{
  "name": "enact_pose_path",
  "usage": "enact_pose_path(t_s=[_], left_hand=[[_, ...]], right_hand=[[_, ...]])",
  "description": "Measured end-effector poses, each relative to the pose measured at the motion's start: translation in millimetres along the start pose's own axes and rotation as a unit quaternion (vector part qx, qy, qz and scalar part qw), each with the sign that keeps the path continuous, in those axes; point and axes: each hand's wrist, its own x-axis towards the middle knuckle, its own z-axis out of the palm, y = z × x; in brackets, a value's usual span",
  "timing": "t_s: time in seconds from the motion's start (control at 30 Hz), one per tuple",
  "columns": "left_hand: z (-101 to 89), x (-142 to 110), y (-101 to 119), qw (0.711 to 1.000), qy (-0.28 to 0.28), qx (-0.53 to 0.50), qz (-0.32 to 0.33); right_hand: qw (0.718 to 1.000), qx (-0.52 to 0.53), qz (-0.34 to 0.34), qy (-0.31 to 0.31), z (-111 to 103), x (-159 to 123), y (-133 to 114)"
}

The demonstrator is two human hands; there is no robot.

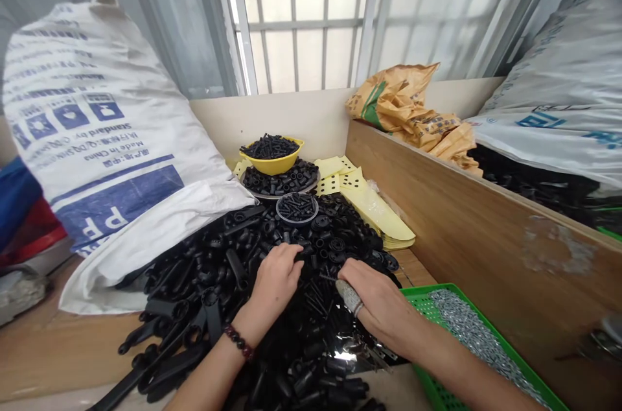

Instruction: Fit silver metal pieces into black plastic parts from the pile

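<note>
My left hand (278, 276) reaches over a heap of black plastic parts (228, 249), its thumb and forefinger slightly apart with nothing visible between them. My right hand (376, 297) is closed at the heap's right side, thumb against forefinger. From its fingertips a thin dark rod (327, 277) points left, perhaps a screw. The right thumb has a grey wrapping (348, 296). Between and below the hands lie thin black rods (315, 297) and a shiny dark surface (345, 349) with small metal pieces. Just beyond the hands sits a small clear bowl (297, 222) of black pieces.
Behind stands a yellow basket (275, 166) of black pieces above a plate of black rings. Yellow punched cards (376, 207) lie beside a wooden partition (451, 216). At right is a green tray (437, 369) of metal pieces; at left, a large white sack (111, 119).
</note>
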Motion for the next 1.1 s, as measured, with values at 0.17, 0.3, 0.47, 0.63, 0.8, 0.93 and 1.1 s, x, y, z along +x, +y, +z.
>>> enact_pose_path(t_s=[0.17, 0.3, 0.47, 0.63, 0.8, 0.93, 1.1], left_hand=[[21.7, 20, 4, 0.995, -0.031, 0.085, 0.03], [26.1, 33, 7, 0.995, -0.043, 0.084, 0.04], [9.9, 28, 19, 0.999, -0.036, -0.008, 0.013], [-7.7, -11, 44, 0.952, -0.045, -0.284, -0.102], [-12.8, -38, 59, 0.783, -0.026, -0.57, -0.248], [-6.3, -48, 65, 0.789, -0.068, -0.563, -0.239], [2.6, -61, 69, 0.812, -0.112, -0.532, -0.214]], right_hand=[[0.999, -0.036, 0.008, -0.007, 5, -5, 4], [0.999, -0.043, 0.018, -0.012, 1, -6, 4], [0.999, -0.026, 0.018, 0.033, -12, -10, 1], [0.999, 0.007, -0.008, 0.051, -25, -18, -11], [0.998, -0.024, -0.031, 0.044, -26, -26, -20], [0.995, -0.075, -0.047, 0.04, -25, -30, -23], [0.996, -0.067, -0.046, 0.026, -27, -34, -25]])
